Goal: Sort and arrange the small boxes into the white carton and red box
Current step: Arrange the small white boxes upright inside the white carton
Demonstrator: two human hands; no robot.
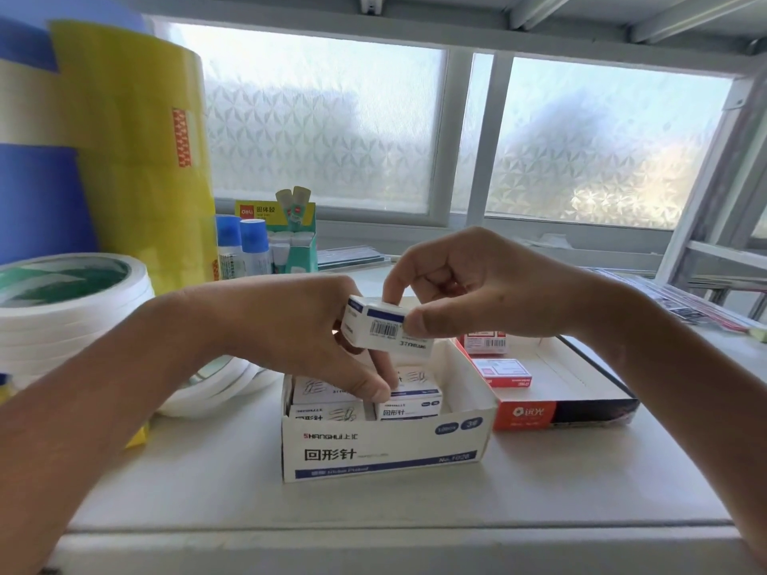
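The white carton (386,448) stands open at the middle of the shelf, with several small white and blue boxes (409,406) packed in its left part. Right of it lies the red box (552,412), holding two small red boxes (504,372). Above the carton, my right hand (477,284) pinches a small white box (384,327) with a barcode between thumb and forefinger. My left hand (299,329) touches that box's left end, and its thumb reaches down onto the boxes in the carton.
Stacked white tape rolls (62,309) sit at the left, with tall yellow tape rolls (137,159) and blue rolls behind. Glue bottles (249,242) and a green glue-stick display (292,238) stand at the back. Flat packets (680,300) lie at the right. A frosted window is behind.
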